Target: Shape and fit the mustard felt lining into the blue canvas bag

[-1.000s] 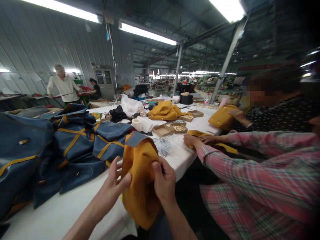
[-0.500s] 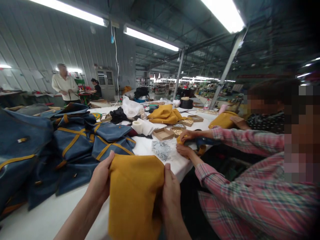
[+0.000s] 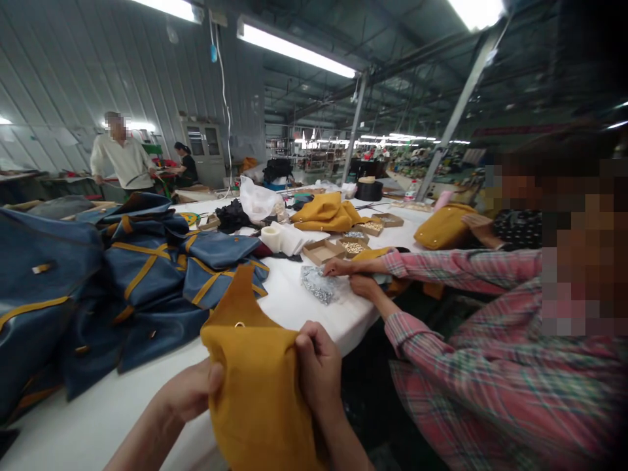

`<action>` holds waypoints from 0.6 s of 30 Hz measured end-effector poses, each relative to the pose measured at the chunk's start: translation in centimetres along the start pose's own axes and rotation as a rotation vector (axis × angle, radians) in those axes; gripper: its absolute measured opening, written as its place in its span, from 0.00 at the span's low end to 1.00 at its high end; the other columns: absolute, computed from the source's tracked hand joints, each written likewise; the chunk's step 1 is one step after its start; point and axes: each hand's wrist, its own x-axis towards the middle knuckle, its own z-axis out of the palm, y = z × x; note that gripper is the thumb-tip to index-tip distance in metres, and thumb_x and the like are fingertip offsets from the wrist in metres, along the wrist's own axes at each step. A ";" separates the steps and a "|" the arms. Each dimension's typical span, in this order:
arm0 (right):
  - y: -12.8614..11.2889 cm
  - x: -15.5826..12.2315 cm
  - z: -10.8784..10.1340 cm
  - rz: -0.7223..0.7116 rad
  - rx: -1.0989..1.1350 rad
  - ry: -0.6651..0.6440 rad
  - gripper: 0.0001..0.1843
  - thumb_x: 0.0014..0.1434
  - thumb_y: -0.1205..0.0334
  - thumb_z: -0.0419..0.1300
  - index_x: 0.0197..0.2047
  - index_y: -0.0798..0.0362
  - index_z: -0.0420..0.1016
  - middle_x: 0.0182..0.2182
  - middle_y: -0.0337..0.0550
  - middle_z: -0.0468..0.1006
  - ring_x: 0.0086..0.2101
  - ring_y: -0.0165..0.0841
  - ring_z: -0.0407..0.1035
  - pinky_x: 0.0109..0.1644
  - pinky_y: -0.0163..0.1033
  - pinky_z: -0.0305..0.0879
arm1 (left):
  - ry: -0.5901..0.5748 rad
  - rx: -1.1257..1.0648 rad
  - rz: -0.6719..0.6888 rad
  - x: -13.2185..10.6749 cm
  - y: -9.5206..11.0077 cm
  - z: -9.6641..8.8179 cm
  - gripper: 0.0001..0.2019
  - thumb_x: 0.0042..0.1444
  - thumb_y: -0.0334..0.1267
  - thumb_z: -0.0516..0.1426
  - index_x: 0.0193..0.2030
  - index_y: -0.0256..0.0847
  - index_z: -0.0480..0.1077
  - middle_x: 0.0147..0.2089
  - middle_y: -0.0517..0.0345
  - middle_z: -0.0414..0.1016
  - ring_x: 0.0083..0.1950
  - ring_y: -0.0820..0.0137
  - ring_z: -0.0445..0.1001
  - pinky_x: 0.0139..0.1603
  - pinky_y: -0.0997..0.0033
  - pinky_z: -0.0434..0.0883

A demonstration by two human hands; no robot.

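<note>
Between my hands hangs a mustard-yellow bag (image 3: 260,386), its pointed flap (image 3: 238,297) standing up at the top. A small metal ring (image 3: 239,324) shows near the flap's base. My left hand (image 3: 189,392) pinches the bag's left edge, thumb in front and fingers behind. Gripping the upper right corner, my right hand (image 3: 318,363) has its fingers curled over the cloth. The lower part of the bag runs out of view.
Blue bags with yellow straps (image 3: 142,281) are heaped on the white table (image 3: 161,399) at left. A co-worker's hand (image 3: 336,267) reaches to a clear bag of metal bits (image 3: 318,284). Cardboard boxes of studs (image 3: 353,247) stand behind. Another yellow bag (image 3: 441,226) lies far right.
The yellow bag has turned, and its flap and ring have come into view. My right hand has moved up to the corner. The co-worker's hand has shifted to the clear bag.
</note>
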 end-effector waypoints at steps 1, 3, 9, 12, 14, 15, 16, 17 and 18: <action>0.0 -0.4 0.2 -0.009 -0.031 -0.020 0.28 0.73 0.37 0.66 0.30 0.49 0.68 0.26 0.33 0.64 0.29 0.31 0.60 0.32 0.36 0.57 | -0.028 0.043 -0.024 -0.2 -0.1 0.5 0.35 0.51 0.65 0.78 0.55 0.40 0.87 0.52 0.41 0.91 0.62 0.41 0.87 0.69 0.47 0.82; -0.4 -0.8 0.2 -0.035 -0.079 -0.036 0.26 0.75 0.40 0.64 0.33 0.49 0.68 0.26 0.33 0.64 0.28 0.31 0.60 0.32 0.37 0.56 | 0.057 0.058 -0.047 -0.1 0.5 2.3 0.30 0.51 0.56 0.79 0.54 0.37 0.87 0.52 0.40 0.90 0.57 0.43 0.89 0.64 0.50 0.84; -3.9 0.1 -1.2 -0.250 -0.153 -0.382 0.09 0.80 0.53 0.62 0.52 0.47 0.81 0.43 0.41 0.81 0.43 0.35 0.75 0.48 0.39 0.67 | 0.635 0.013 0.111 2.7 3.4 7.1 0.20 0.40 0.29 0.68 0.44 0.36 0.84 0.40 0.51 0.88 0.37 0.56 0.86 0.42 0.60 0.85; -5.1 -0.1 -0.7 -0.204 -0.168 -0.548 0.10 0.81 0.54 0.62 0.46 0.48 0.79 0.38 0.38 0.79 0.38 0.33 0.72 0.44 0.39 0.63 | 0.728 0.032 0.198 4.1 3.7 7.3 0.15 0.39 0.31 0.67 0.37 0.39 0.79 0.34 0.57 0.84 0.32 0.62 0.82 0.34 0.68 0.80; -5.4 -0.6 -0.1 -0.165 -0.130 -0.582 0.15 0.82 0.52 0.59 0.42 0.49 0.76 0.35 0.38 0.75 0.36 0.33 0.69 0.42 0.40 0.60 | 0.734 0.099 0.244 4.9 3.9 6.9 0.13 0.42 0.33 0.67 0.39 0.40 0.79 0.33 0.59 0.83 0.32 0.63 0.81 0.33 0.70 0.78; -5.4 -0.9 0.1 -0.132 -0.100 -0.589 0.18 0.83 0.51 0.57 0.40 0.50 0.74 0.33 0.37 0.73 0.35 0.32 0.66 0.41 0.40 0.59 | 0.719 0.161 0.262 5.2 4.1 6.7 0.13 0.44 0.33 0.65 0.40 0.40 0.79 0.34 0.59 0.83 0.33 0.63 0.81 0.34 0.70 0.78; -5.5 -1.1 0.2 -0.081 -0.066 -0.603 0.21 0.84 0.49 0.56 0.38 0.50 0.72 0.31 0.36 0.69 0.33 0.32 0.64 0.39 0.40 0.57 | 0.695 0.237 0.277 5.5 4.3 6.4 0.13 0.45 0.33 0.64 0.41 0.40 0.79 0.34 0.60 0.82 0.33 0.64 0.80 0.34 0.70 0.78; -5.6 -1.3 0.1 -0.014 -0.028 -0.632 0.24 0.84 0.47 0.55 0.36 0.50 0.69 0.30 0.35 0.65 0.32 0.31 0.61 0.38 0.40 0.55 | 0.661 0.314 0.282 5.7 4.6 6.3 0.13 0.46 0.33 0.62 0.41 0.40 0.80 0.33 0.60 0.81 0.33 0.64 0.79 0.34 0.70 0.78; -5.8 -1.3 -0.1 0.058 0.013 -0.689 0.26 0.84 0.44 0.54 0.34 0.50 0.66 0.29 0.34 0.62 0.31 0.31 0.58 0.36 0.40 0.53 | 0.623 0.382 0.277 5.9 5.0 6.1 0.13 0.46 0.32 0.61 0.40 0.40 0.80 0.33 0.60 0.81 0.32 0.64 0.79 0.34 0.70 0.77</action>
